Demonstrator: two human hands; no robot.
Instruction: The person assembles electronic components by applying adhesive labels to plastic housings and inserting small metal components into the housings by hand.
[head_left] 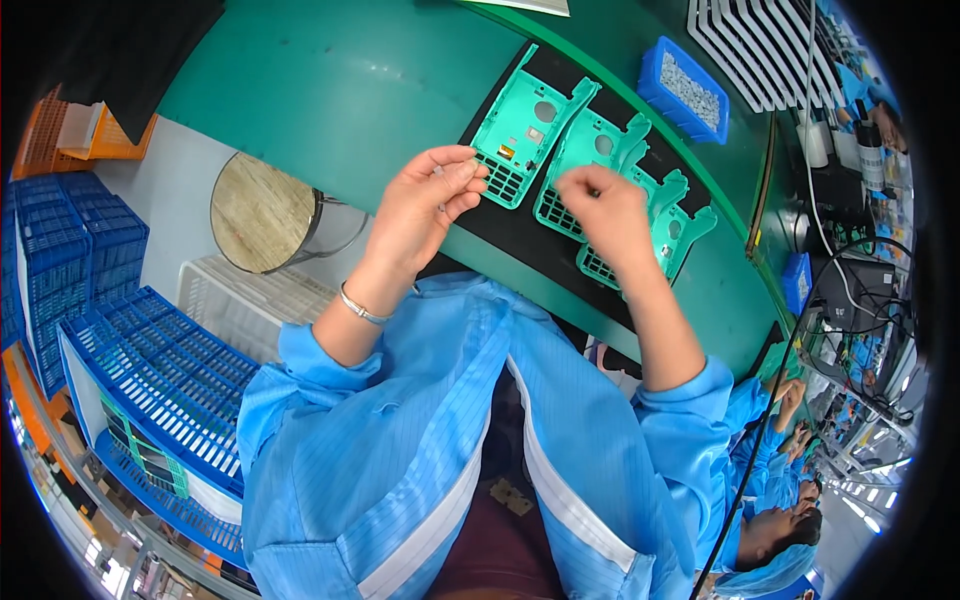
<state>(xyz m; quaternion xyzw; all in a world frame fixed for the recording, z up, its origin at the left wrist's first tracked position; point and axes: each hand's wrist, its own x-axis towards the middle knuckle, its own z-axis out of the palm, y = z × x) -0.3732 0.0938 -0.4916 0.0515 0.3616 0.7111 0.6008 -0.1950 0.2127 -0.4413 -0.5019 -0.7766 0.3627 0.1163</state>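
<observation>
Several green plastic housings, each with a grid at one end and a round hole, lie in a row on a black mat (497,222). The leftmost housing (520,122) has a small gold-coloured piece (506,152) and a pale square on its inner face. My left hand (425,203) is over its grid end, thumb and forefinger pinched together; anything between them is too small to make out. My right hand (612,212), curled and slightly blurred, hovers over the second housing (590,145) and partly hides it. What its fingertips hold, if anything, is hidden.
A blue bin (684,90) of small pale parts stands beyond the housings on the green table (340,90). White slatted racks (765,50) are at the far right. Blue crates (165,375) and a round stool (265,212) stand at left. Co-workers in blue sit at right.
</observation>
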